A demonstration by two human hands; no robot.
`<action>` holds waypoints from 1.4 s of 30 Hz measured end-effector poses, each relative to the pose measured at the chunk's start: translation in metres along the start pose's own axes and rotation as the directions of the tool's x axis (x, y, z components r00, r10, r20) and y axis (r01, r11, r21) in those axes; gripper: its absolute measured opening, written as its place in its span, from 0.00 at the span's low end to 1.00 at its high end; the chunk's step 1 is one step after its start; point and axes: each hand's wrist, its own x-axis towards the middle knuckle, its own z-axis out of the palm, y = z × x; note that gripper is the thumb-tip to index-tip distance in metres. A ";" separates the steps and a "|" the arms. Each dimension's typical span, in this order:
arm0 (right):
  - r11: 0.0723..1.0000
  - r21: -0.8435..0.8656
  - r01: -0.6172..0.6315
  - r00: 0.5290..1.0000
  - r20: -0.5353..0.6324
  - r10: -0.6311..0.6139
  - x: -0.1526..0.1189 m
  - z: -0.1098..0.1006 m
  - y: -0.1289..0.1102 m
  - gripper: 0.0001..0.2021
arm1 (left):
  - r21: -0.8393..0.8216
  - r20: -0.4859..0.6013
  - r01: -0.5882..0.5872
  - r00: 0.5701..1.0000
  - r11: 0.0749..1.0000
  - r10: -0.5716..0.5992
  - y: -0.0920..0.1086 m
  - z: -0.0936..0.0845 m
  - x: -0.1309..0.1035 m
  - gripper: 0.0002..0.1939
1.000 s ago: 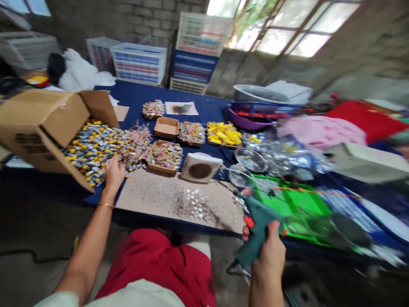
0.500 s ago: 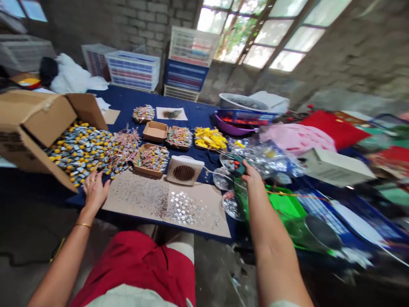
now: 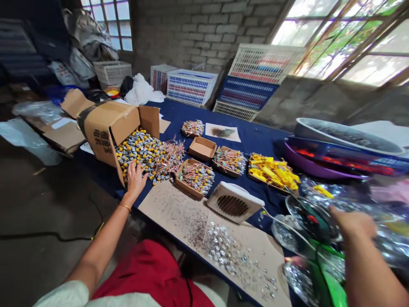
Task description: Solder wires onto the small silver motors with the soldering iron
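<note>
My left hand (image 3: 136, 177) lies with spread fingers on the near edge of a heap of small motors (image 3: 140, 147) with yellow ends, spilling from a tipped cardboard box (image 3: 111, 121). Wired motors (image 3: 171, 155) are heaped to its right. At the right, my right hand (image 3: 354, 224) is smeared by motion beside a dark green power tool (image 3: 315, 213) with a red spot. Whether its fingers grip the tool cannot be made out. Round dishes of shiny small parts (image 3: 286, 232) stand close to the tool.
A cardboard sheet (image 3: 166, 204) bears scattered metal bits. Behind it are a white grille-fronted box (image 3: 236, 200), trays of wired motors (image 3: 194, 177), an open cardboard tray (image 3: 202, 148) and yellow parts (image 3: 273, 170). A purple basin (image 3: 319, 168) and stacked crates (image 3: 246, 91) stand farther back.
The view has swung left, so the table appears farther right. My left hand stays at the motor heap. My right hand, earlier round the tool's handle, now shows blurred at its end.
</note>
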 end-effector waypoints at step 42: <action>0.820 0.280 0.500 0.424 0.746 -0.513 -0.362 0.447 0.067 0.25 | -0.477 -0.200 0.280 0.889 0.833 -0.413 -0.011 0.027 0.079 0.23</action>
